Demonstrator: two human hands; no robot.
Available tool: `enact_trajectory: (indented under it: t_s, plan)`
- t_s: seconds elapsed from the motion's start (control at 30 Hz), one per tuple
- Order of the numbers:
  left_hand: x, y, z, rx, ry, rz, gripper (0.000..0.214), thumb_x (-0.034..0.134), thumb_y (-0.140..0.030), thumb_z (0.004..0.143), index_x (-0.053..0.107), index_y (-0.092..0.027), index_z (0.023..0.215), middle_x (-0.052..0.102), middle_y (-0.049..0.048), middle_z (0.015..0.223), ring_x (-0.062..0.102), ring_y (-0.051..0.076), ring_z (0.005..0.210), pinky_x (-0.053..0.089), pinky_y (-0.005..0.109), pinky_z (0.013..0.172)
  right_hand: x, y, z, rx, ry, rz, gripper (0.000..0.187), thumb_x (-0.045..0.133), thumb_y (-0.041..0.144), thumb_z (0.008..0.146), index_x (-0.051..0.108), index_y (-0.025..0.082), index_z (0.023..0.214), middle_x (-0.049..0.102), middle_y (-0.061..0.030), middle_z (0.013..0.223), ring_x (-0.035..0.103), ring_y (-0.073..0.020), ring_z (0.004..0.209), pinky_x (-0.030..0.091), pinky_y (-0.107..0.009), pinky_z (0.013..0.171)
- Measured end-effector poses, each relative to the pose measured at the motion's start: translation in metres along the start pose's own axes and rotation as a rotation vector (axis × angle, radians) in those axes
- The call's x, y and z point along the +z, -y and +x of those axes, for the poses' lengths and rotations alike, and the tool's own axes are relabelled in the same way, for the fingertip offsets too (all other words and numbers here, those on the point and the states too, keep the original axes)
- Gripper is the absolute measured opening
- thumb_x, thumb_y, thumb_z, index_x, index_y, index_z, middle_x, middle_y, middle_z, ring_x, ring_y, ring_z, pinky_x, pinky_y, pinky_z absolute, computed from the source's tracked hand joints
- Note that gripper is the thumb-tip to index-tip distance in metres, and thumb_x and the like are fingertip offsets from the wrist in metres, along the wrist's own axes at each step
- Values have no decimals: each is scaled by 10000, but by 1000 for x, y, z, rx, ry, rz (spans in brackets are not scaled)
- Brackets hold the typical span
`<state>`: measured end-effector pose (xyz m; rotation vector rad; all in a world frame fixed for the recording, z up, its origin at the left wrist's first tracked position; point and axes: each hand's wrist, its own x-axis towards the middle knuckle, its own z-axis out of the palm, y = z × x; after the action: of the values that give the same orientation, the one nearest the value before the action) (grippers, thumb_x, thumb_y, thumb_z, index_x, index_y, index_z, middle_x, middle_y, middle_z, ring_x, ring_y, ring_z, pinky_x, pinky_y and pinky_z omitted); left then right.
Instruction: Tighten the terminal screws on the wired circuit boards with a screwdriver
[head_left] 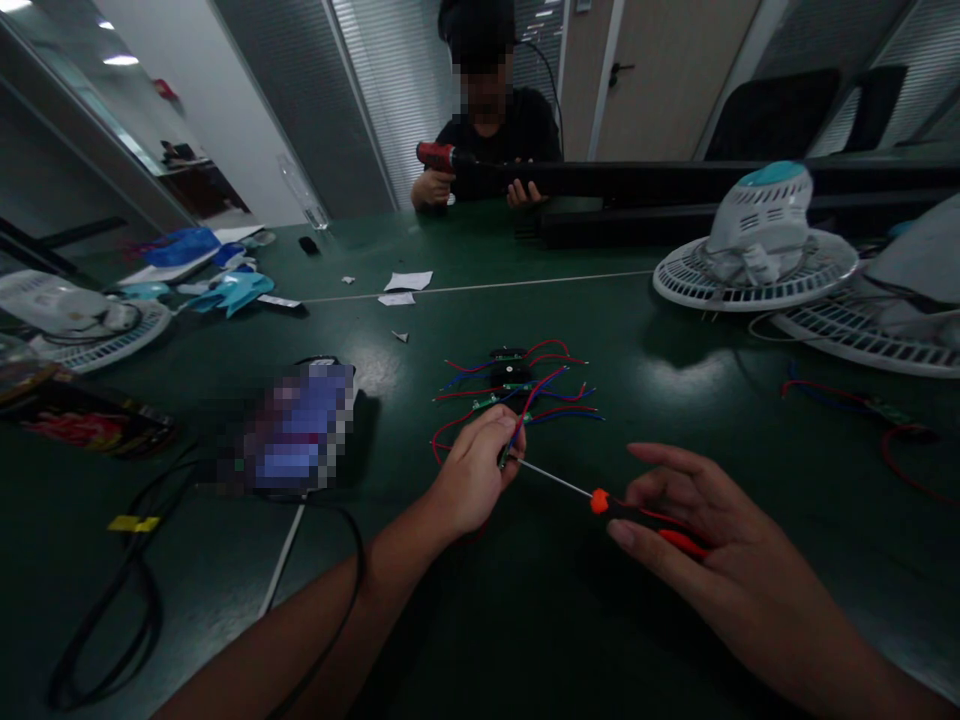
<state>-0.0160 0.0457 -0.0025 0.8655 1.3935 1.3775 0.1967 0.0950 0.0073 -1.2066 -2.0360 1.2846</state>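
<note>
My left hand (476, 465) is closed in a pinch on a small circuit board (504, 456) with red and blue wires, much of it hidden by the fingers. My right hand (724, 545) holds a screwdriver (600, 502) by its red and black handle, thumb below and fingers curled above. The thin shaft points left, its tip at the board by my left fingertips. Just beyond my left hand, several similar circuit boards (516, 387) lie on the green table (420, 640), their red and blue wires spreading to both sides.
White fan parts (757, 265) stand at the right, near another wired board (889, 410). To the left are a pixelated device (300, 430), black cables (150, 590) and a dark-labelled bottle (90, 410). Across the table, a person (487, 120) holds a red power drill (435, 155) against a long black bar (675, 185).
</note>
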Motion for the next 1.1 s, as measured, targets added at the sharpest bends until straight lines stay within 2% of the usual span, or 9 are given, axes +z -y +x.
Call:
enact_trajectory:
  t_s: [0.07,0.13,0.23,0.3,0.57,0.8,0.97,1.1]
  plan:
    - [1,-1,-1,-6,12,11,251,404,-340,853,500,-179,685,425,-41,584,371,79,485,287,194,445,-1,3,1,13,36,-33,505,670,515,773,575,252,1193,736,-80,950,710,-260,888,576,-366,711]
    - [1,-2,-2,-8,24,18,245,405,-340,848,496,-179,687,419,-43,576,364,79,478,285,195,443,-2,5,2,39,88,-65,492,571,573,829,596,254,1203,746,-84,944,708,-254,853,568,-365,674]
    - [2,-1,-2,-9,23,22,241,402,-330,851,492,-177,688,419,-42,581,376,80,492,291,191,447,-3,4,2,61,164,-95,497,385,557,934,587,244,1264,747,-61,809,688,-212,691,540,-341,592]
    - [1,0,-2,-4,22,31,240,402,-328,853,491,-177,690,422,-41,583,379,80,496,295,189,450,-3,2,2,43,190,-115,496,350,522,958,574,228,1288,722,-41,721,659,-195,612,517,-324,544]
    - [1,-1,-1,-11,26,19,236,401,-329,851,490,-179,692,420,-45,584,361,73,477,276,193,436,-2,2,2,-58,122,-122,502,442,496,929,480,175,1312,743,-57,767,689,-212,666,538,-348,611]
    - [1,-2,-1,0,31,19,238,401,-336,847,491,-182,690,421,-47,580,349,70,457,271,202,436,-3,1,2,-83,76,-137,432,520,481,897,547,211,1233,770,-85,933,720,-232,775,553,-355,678]
    - [0,0,-1,-3,30,24,244,401,-341,849,496,-183,689,415,-45,579,356,79,474,282,202,445,-3,2,3,-89,35,-127,436,544,487,870,560,224,1217,771,-75,868,728,-246,767,556,-344,622]
    - [1,-1,-1,-11,17,18,237,404,-327,846,495,-179,686,418,-36,589,384,87,514,292,191,454,-3,3,4,-83,35,-126,422,550,486,860,567,229,1195,765,-75,872,728,-249,788,563,-352,653]
